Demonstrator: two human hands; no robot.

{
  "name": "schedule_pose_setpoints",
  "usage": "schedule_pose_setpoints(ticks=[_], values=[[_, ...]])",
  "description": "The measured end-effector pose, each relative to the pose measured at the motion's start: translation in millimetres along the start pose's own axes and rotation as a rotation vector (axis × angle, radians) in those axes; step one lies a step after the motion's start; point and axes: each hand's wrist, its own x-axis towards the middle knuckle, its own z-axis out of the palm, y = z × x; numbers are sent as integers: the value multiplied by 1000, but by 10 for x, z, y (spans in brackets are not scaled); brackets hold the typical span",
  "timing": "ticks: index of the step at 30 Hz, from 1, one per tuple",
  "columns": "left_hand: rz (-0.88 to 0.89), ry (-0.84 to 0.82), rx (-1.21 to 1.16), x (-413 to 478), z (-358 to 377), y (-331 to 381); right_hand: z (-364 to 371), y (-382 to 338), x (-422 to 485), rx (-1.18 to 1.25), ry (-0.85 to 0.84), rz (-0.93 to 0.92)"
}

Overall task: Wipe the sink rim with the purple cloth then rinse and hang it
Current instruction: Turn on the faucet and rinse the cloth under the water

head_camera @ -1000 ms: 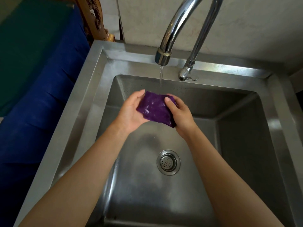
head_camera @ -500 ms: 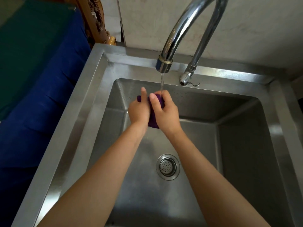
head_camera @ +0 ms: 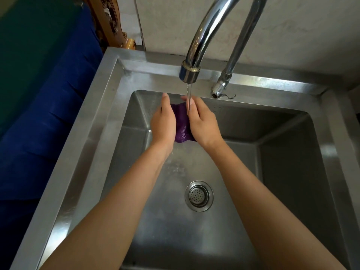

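Head view: purple cloth pressed between two palms under the running tap

Both hands are held over the far half of the steel basin, palms facing each other with the cloth sandwiched between them. The left hand has its fingers stretched out straight and pointing toward the back wall, flat against the cloth's left side. The right hand mirrors it, fingers extended and laid along the cloth's right side; neither hand curls around the fabric. Only a dark, wet strip of the cloth shows between them, with a crumpled edge at the fingertips and a fold hanging below the wrists.

A thin stream of water drops from the tap's nozzle and lands on the right hand's fingertips at the upper edge of the cloth. Splashes show on the basin floor below the hands.

The round drain strainer sits in the basin floor between the two forearms, nearer the person. The sink rim frames the basin on all visible sides. Blue fabric lies to the left of the sink, and a carved wooden piece stands behind its left back corner.
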Motion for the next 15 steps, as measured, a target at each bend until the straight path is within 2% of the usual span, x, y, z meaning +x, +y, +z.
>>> schedule_pose_setpoints(ticks=[2,4,10,13,15], values=[[68,12,63,13,12,29,19,-45,-65,-78,25,-123],[123,25,115,-16,27,4,53,-70,-74,-196,75,-158],[153,98,196,-60,61,-69,90,-33,-14,-466,105,-117],[228,144,301,-78,79,-63,91,-20,13,-497,148,-116],[294,173,364,-59,84,-53,108,-14,58,-474,156,-45]])
